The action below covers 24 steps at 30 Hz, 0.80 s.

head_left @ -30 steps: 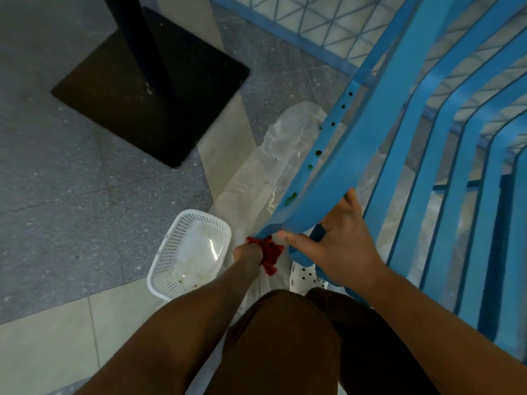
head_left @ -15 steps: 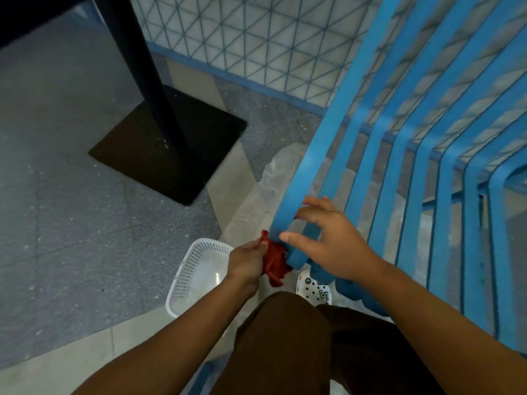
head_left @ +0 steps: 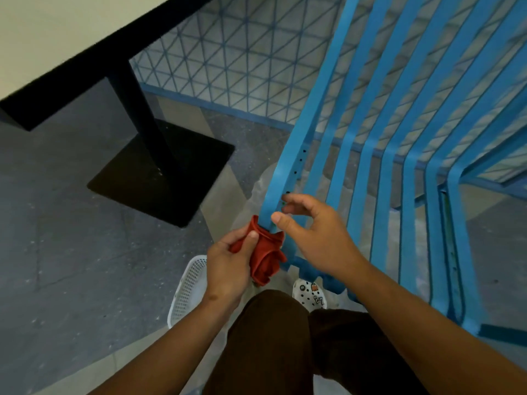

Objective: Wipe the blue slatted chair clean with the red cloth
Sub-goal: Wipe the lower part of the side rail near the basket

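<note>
Red cloth (head_left: 263,256) is bunched in the left hand (head_left: 228,266), whose thumb and curled fingers pinch it against the lower end of the outermost slat of the blue slatted chair (head_left: 379,155); the fabric wraps round that slat's edge and hangs loose below the grip. Just right of the grip, the right hand (head_left: 319,238) sits with its thumb laid on the same slat and its fingers curled loosely beside it, closing on nothing that can be made out. Above the two hands the chair's slats run up and away, bending toward the right. Below and left of the grip, a white plastic basket (head_left: 186,289) stands on the grey floor (head_left: 71,252); below it to the right, a white clog (head_left: 310,295) shows above brown trousers (head_left: 273,343). Far up and left of the hands stands a black table base (head_left: 159,172) under a pale tabletop (head_left: 57,32).
</note>
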Each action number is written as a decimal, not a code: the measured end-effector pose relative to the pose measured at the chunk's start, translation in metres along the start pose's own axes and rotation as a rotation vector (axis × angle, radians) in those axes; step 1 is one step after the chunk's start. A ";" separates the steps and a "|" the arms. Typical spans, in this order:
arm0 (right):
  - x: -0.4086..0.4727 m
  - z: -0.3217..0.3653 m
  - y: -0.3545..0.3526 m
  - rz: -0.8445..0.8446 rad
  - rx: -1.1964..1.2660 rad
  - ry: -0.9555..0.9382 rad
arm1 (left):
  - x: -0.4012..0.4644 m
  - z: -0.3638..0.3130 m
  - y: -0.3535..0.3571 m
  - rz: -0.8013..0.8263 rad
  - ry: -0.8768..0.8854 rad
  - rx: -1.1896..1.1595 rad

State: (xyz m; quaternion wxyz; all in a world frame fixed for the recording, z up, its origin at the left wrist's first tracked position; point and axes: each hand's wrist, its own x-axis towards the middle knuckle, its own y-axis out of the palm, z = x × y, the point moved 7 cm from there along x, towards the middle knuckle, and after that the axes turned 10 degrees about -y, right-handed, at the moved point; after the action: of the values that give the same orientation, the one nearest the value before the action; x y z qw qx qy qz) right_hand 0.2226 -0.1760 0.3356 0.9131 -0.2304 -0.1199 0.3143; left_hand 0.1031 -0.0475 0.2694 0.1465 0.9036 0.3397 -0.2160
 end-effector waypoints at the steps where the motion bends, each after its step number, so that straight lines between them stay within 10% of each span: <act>1: -0.006 0.002 0.001 -0.021 0.030 0.008 | -0.002 -0.005 -0.001 -0.005 0.019 -0.010; 11: -0.056 0.039 -0.017 -0.166 0.160 -0.097 | -0.045 -0.070 0.039 0.168 0.230 -0.026; 24: -0.122 0.043 -0.099 -0.127 0.040 -0.075 | -0.118 -0.059 0.150 0.654 -0.005 -0.118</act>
State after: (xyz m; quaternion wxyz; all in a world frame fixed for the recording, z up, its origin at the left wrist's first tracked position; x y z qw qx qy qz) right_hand 0.1642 -0.3069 0.4125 0.9305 -0.1921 -0.1621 0.2663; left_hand 0.1423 -0.1971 0.3962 0.2612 0.9541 0.0433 -0.1397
